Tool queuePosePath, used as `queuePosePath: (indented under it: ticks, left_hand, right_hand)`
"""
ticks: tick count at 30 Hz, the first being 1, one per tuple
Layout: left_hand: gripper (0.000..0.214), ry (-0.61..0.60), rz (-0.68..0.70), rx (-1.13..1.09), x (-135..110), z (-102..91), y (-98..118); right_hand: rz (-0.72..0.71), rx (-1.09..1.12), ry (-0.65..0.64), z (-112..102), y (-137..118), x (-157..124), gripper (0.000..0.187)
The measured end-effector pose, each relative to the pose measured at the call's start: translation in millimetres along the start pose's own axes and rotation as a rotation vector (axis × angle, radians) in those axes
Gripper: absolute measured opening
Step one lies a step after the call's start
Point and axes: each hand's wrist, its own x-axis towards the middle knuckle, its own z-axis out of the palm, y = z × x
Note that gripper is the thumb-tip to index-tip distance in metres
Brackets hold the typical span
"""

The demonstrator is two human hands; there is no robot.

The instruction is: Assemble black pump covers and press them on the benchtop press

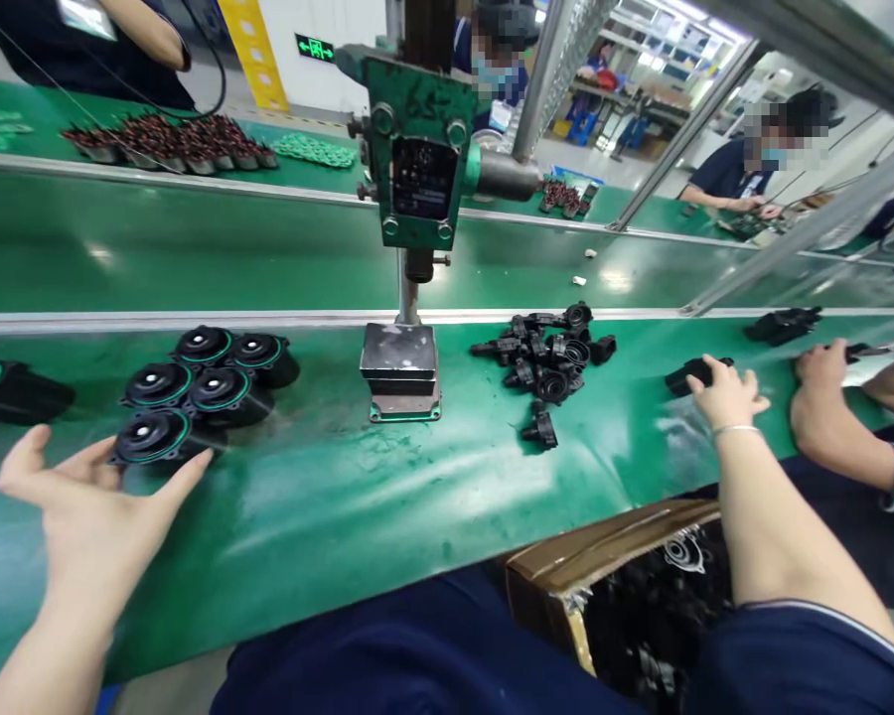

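My left hand [96, 516] has its fingers spread around the nearest black round housing [149, 437], with the thumb along its right side. This housing stands against several like it, each with a green ring and a pale centre. Another black housing [22, 392] lies farther left. Stretched out to the right, my right hand [730, 394] reaches over a single black housing [681, 377] with fingers apart; they partly cover it, and contact is hard to make out. Between my hands lies a pile of small black fittings [555, 353], with one fitting [541, 427] in front.
A green press head [421, 149] hangs above a metal block [400, 362] at the centre. An open cardboard box [543, 586] of black parts stands at the table edge. A co-worker's hand [823, 372] is close by on the right. Dark red-topped parts [171, 139] lie across the line.
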Motion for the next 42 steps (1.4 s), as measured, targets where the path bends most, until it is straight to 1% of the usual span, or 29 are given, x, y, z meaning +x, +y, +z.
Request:
queuePosePath:
  ticks: [1, 2, 3, 4, 5, 6, 7, 8, 9, 10, 11, 12, 14, 16, 19, 21, 23, 25, 27, 30, 32, 35, 37, 40, 42]
  left_hand:
    - [0.084, 0.068, -0.096, 0.015, 1, 1.5, 0]
    - [0.086, 0.128, -0.177, 0.026, 2, 3.5, 0]
    - [0.087, 0.179, -0.228, 0.039, 3, 5.8, -1]
    - [0.088, 0.193, -0.236, 0.052, 3, 8.3, -1]
    - [0.091, 0.206, -0.22, 0.083, 1, 11.1, -1]
    - [0.093, 0.198, -0.187, 0.122, -2, 14.3, 0]
    - [0.094, 0.17, -0.137, 0.161, -8, 18.3, 2]
    - [0.092, 0.117, -0.072, 0.191, -14, 23.4, 6]
    - [0.087, 0.039, 0.006, 0.207, -21, 29.7, 12]
    - [0.079, -0.064, 0.089, 0.211, -27, 37.4, 19]
    - [0.072, -0.165, 0.165, 0.208, -32, 46.0, 27]
    - [0.065, -0.264, 0.228, 0.192, -36, 55.2, 35]
    - [0.059, -0.409, 0.311, 0.137, -39, 73.2, 51]
    - [0.06, -0.49, 0.35, 0.071, -37, 88.4, 62]
    - [0.065, -0.547, 0.366, -0.028, -35, 104.0, 68]
    - [0.068, -0.548, 0.358, -0.093, -36, 109.7, 66]
    - [0.069, -0.542, 0.342, -0.139, -40, 112.0, 63]
    - [0.07, -0.544, 0.334, -0.168, -44, 112.3, 59]
    - [0.07, -0.554, 0.317, -0.196, -48, 112.0, 56]
    - [0.069, -0.566, 0.247, -0.252, -49, 112.8, 53]
    - [0.069, -0.572, 0.214, -0.278, -50, 113.8, 52]
    - [0.069, -0.577, 0.247, -0.278, -49, 114.4, 51]
    - [0.069, -0.565, 0.283, -0.28, -50, 113.9, 52]
    - [0.066, -0.523, 0.325, -0.307, -50, 113.2, 54]
    - [0.062, -0.495, 0.347, -0.33, -50, 113.2, 54]
  right_hand:
    - [-0.012, 0.007, 0.01, -9, -7, 10, 0.081]
    - [-0.045, 0.021, 0.02, -19, -20, 16, 0.078]
    - [-0.102, 0.044, 0.025, -29, -39, 15, 0.074]
    - [-0.179, 0.075, 0.018, -39, -62, 9, 0.068]
    - [-0.294, 0.122, -0.019, -47, -88, -4, 0.062]
    - [-0.415, 0.165, -0.089, -54, -115, -21, 0.055]
    - [-0.532, 0.201, -0.177, -59, -141, -41, 0.049]
    - [-0.672, 0.213, -0.283, -62, -164, -63, 0.047]
    - [-0.802, 0.193, -0.348, -64, -184, -84, 0.043]
    - [-0.902, 0.176, -0.387, -64, -199, -102, 0.037]
    - [-0.964, 0.162, -0.404, -62, -210, -116, 0.033]
    - [-0.98, 0.163, -0.409, -60, -218, -127, 0.032]
    - [-0.902, 0.254, -0.451, -55, -227, -138, 0.032]
    - [-0.743, 0.417, -0.542, -53, -233, -142, 0.033]
    - [-0.495, 0.623, -0.629, -53, -247, -157, 0.036]
    - [-0.404, 0.674, -0.632, -53, -256, -174, 0.036]
    - [-0.393, 0.682, -0.585, -55, -262, -191, 0.034]
    - [-0.451, 0.64, -0.547, -59, -264, -203, 0.034]
    - [-0.535, 0.574, -0.559, -64, -263, -207, 0.038]
    - [-0.612, 0.556, -0.613, -65, -261, -202, 0.039]
    - [-0.614, 0.594, -0.586, -62, -260, -194, 0.032]
    - [-0.565, 0.67, -0.509, -59, -267, -173, 0.024]
    - [-0.492, 0.731, -0.504, -67, -280, -157, 0.024]
    - [-0.359, 0.799, -0.516, -90, -312, -139, 0.023]
    - [-0.366, 0.801, -0.514, -107, -337, -136, 0.02]
